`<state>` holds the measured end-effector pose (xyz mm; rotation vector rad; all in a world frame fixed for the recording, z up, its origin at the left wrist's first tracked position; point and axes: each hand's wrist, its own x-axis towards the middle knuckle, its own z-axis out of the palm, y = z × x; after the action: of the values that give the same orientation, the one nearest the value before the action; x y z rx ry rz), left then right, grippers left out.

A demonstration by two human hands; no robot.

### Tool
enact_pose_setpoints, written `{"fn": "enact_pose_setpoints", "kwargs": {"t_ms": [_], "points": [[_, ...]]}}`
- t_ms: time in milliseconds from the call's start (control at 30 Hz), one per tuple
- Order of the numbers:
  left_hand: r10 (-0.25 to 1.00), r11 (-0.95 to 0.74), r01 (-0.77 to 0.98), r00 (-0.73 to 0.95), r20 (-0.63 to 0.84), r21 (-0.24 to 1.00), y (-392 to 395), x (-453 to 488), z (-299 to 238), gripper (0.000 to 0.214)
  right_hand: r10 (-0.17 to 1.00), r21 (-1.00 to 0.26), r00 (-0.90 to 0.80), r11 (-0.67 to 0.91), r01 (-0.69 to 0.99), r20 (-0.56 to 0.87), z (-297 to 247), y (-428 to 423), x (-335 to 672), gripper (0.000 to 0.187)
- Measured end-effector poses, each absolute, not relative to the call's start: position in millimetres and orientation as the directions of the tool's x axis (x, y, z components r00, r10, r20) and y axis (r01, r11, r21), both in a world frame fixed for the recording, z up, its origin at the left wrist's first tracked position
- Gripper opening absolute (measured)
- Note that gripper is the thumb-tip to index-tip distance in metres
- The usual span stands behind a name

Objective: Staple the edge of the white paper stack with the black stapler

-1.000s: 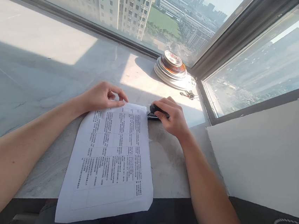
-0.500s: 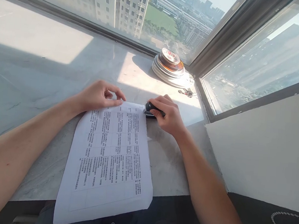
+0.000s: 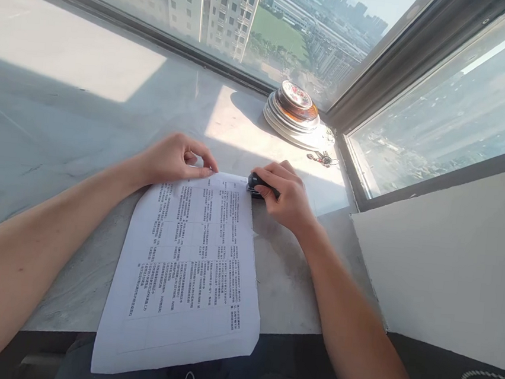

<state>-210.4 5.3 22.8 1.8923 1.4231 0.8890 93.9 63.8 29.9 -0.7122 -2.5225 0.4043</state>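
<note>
A printed sheet of paper (image 3: 186, 266) lies on the grey marble sill (image 3: 61, 135), its near end hanging over the front edge. My left hand (image 3: 172, 159) rests on the sheet's far left corner, fingers curled, index fingertip pressing the paper down. My right hand (image 3: 285, 195) is closed round a small black stapler (image 3: 257, 185) at the sheet's far right corner. The stapler's mouth sits at the paper's edge.
A stack of decorated plates (image 3: 293, 113) stands in the window corner at the back right, with a bunch of keys (image 3: 322, 158) beside it. Window frames run along the back and right. A white wall panel (image 3: 442, 261) is at the right.
Both hands stay where they were on the paper and stapler. Only the camera has shifted slightly.
</note>
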Motion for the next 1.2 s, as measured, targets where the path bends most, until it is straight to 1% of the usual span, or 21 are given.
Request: {"fn": "enact_pose_setpoints", "kwargs": {"t_ms": [133,300,500,800,900,1200], "points": [[0.972,-0.224,0.569,0.194,0.135,0.791,5.1,-208.0,24.7,0.017,0.571,-0.387,-0.738,0.811,0.439,0.36,29.4,62.6,93.0,0.026],[0.971,-0.233,0.559,0.18,0.157,0.796,4.1,-206.0,26.3,0.015,0.598,-0.373,-0.725,0.795,0.479,0.342,30.8,60.2,91.0,0.025],[0.968,-0.243,0.54,0.186,0.168,0.806,4.9,-205.3,24.0,0.014,0.567,-0.372,-0.73,0.817,0.44,0.382,30.6,61.1,92.1,0.025],[0.968,-0.237,0.533,0.2,0.151,0.812,3.9,-204.7,25.3,0.012,0.573,-0.382,-0.716,0.813,0.439,0.399,32.2,60.7,93.1,0.027],[0.965,-0.25,0.529,0.203,0.165,0.811,4.4,-204.9,24.4,0.011,0.577,-0.374,-0.717,0.811,0.449,0.39,32.7,60.3,92.9,0.026],[0.966,-0.251,0.514,0.193,0.175,0.82,4.6,-204.2,24.9,0.012,0.547,-0.362,-0.737,0.831,0.422,0.397,32.3,61.1,93.8,0.024]]}}
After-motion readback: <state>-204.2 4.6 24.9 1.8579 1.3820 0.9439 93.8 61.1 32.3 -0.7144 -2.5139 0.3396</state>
